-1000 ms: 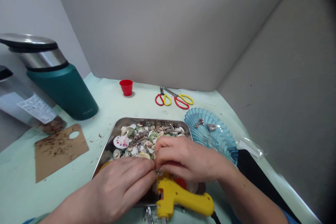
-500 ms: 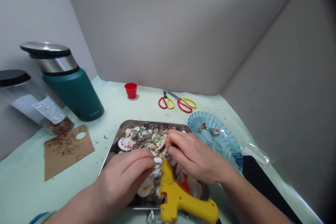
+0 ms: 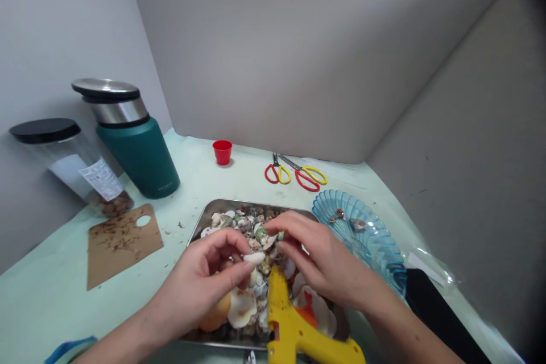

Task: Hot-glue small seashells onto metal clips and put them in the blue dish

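Observation:
My left hand (image 3: 209, 273) pinches a small white ribbed shell (image 3: 255, 257) between thumb and fingers, above the metal tray (image 3: 208, 211). Over the same tray, my right hand (image 3: 322, 250) has its thumb and index finger apart, with a bit of green shell visible in the gap. It seems to hold nothing. Many mixed shells (image 3: 243, 310) fill the tray, among them spiral, scallop and orange ones. A yellow glue gun (image 3: 284, 310) lies across the tray's near side, nozzle pointing away from me, below my right hand.
To the right stands a blue scalloped plate (image 3: 377, 244) with a few small shells. Two pairs of scissors (image 3: 307, 179) and a red cup (image 3: 222, 152) are at the back. On the left are a teal bottle (image 3: 140, 153), a clear jar (image 3: 79, 168) and a stained brown board (image 3: 123, 247).
My left hand has turned and now shows a white shell in its pinch. My right thumb and index finger have spread apart. The camera view has shifted slightly left.

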A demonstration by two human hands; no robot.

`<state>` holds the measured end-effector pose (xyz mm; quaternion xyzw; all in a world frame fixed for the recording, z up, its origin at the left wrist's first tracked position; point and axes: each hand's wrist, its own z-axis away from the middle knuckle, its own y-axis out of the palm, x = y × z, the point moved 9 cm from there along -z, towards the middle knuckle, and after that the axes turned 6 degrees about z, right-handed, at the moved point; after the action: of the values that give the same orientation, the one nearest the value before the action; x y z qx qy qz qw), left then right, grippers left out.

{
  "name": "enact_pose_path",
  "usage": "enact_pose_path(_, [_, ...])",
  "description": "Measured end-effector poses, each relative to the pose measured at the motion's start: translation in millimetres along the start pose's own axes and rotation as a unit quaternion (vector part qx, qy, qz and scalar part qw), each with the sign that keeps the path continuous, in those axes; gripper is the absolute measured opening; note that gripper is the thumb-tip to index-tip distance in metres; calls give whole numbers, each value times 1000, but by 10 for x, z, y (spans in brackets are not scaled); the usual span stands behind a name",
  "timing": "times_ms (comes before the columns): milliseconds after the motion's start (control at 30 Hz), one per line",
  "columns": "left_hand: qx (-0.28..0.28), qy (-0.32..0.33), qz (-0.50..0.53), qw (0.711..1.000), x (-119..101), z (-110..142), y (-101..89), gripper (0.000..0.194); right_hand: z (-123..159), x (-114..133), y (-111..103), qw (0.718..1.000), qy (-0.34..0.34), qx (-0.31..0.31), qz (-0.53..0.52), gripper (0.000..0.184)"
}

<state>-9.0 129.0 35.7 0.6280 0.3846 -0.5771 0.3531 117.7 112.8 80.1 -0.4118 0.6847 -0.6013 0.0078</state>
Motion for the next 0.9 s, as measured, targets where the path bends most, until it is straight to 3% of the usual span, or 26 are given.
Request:
enact_pose_path(133, [11,0,11,1000,17,15,28,9,-11,82,65,998,2,20,-60,7])
enact_pose_path(333, [9,12,-90,996,19,53,20,8,-18,111,97,997,-22,-8,-76,5])
enact_pose_path(433, [17,77,-155,985,-104,76,46,9,-9,140,73,997,-52,-22,-47,6])
enact_pose_path(633, [27,244,-268,932,-355,171,141,13,38,237,78,993,-110,-39,17,10])
enact_pose_path(800, [15,308,-318,897,-401,227,168,12,59,324,47,985,-151,-69,49,13])
enact_pose_path(900, [-8,359,-363,860,-436,286,188,10,41,307,46,988,-140,-53,34,10])
